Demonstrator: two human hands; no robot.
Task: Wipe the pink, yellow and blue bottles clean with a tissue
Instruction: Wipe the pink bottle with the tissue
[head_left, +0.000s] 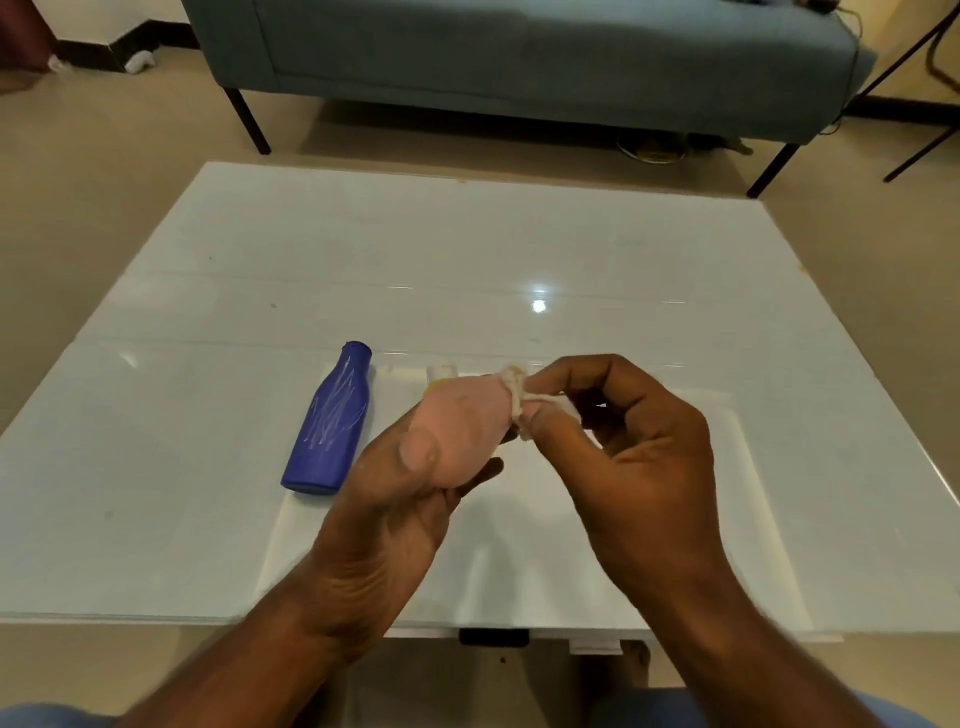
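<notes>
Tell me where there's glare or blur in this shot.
Head view: a bright lamp glare sits on the glossy white table; the tissue and right hand are slightly motion-blurred; the wide lens bows the table edges; the blue bottle stays fairly sharp.

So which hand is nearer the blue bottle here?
Left. The left hand, holding the pink bottle, sits just beside the blue bottle; the right hand is farther off.

Evenly, softly lit from overhead; small bright glare spot on the glossy bench (538, 305). Faint shadows. Slightly soft throughout, wide-angle bending at edges.
</notes>
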